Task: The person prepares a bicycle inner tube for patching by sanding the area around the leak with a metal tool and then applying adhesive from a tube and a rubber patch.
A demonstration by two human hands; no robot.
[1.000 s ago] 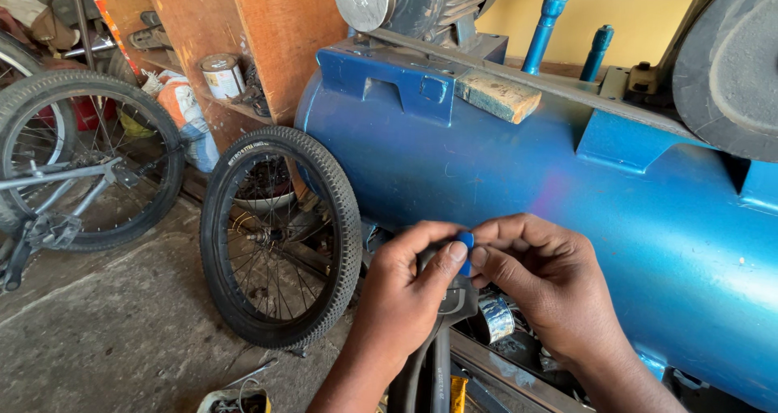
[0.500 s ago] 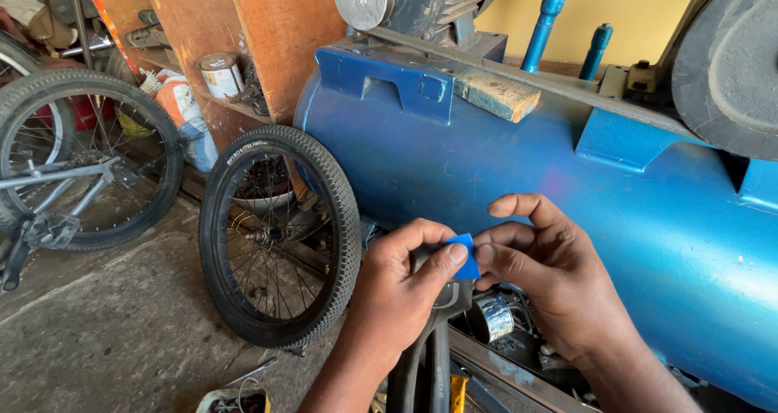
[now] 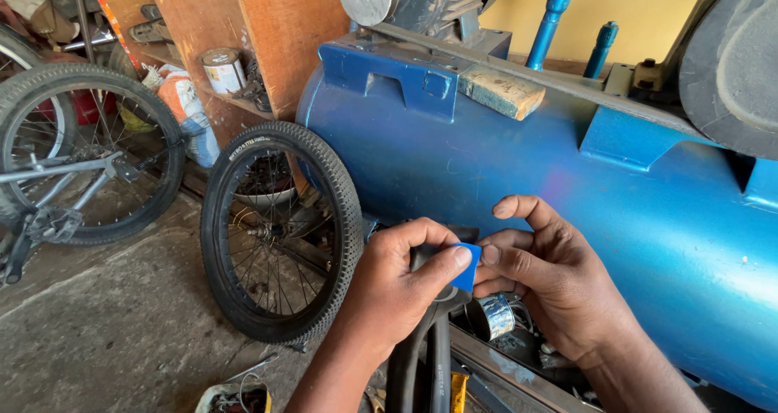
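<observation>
My left hand (image 3: 397, 291) grips a folded black rubber inner tube (image 3: 429, 356) that hangs down from the fist. Its thumb presses a small blue square patch (image 3: 468, 267) onto the top of the tube. My right hand (image 3: 543, 275) sits just to the right, thumb and fingertips touching the patch's right edge, index finger curled above it. Both hands are in front of a large blue air compressor tank (image 3: 519, 162).
A small spoked bicycle wheel (image 3: 279, 231) leans against the tank at the left. A bicycle (image 3: 77, 170) stands further left. A wooden block (image 3: 501, 91) rests on the tank's bracket. A tin can (image 3: 223, 70) sits on a wooden shelf. A roll of shiny tape (image 3: 494, 316) lies below my hands.
My right hand's fingers have shifted from on top of the patch to its right edge, and the index finger has lifted. More of the blue patch shows under my left thumb.
</observation>
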